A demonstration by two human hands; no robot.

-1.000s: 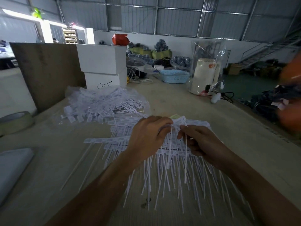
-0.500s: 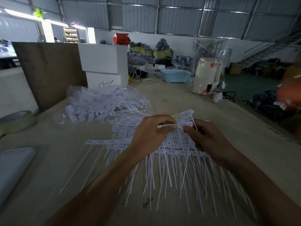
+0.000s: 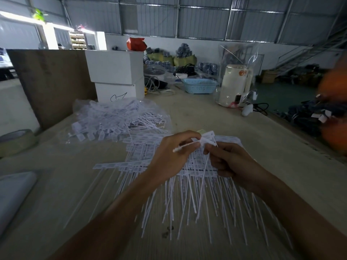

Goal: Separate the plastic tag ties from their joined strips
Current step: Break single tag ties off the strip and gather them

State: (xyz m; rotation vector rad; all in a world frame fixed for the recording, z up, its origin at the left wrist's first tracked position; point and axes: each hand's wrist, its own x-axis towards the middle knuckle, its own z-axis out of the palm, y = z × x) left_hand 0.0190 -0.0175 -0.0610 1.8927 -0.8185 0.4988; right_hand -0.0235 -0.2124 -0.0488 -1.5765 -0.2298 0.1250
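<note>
Joined strips of white plastic tag ties (image 3: 187,192) lie fanned out on the wooden table (image 3: 244,143), tails pointing toward me. My left hand (image 3: 172,156) pinches a white runner stick with a tag head at its fingertips, just above the strips. My right hand (image 3: 232,160) is closed on a single tag tie (image 3: 203,177) whose thin tail hangs down over the strips. The two hands almost touch at the fingertips. A heap of loose tag ties (image 3: 120,119) lies on clear plastic at the back left.
Two stacked white boxes (image 3: 116,76) and a brown board (image 3: 52,83) stand behind the heap. A tape roll (image 3: 16,139) sits at the left edge, a pale sheet (image 3: 13,196) lower left. A blue basket (image 3: 199,85) and a white kettle (image 3: 234,85) stand far back.
Both hands have lifted slightly off the strips. A tag tie has come away in my right hand, and the runner stick now pokes out leftward from my left fingers.
</note>
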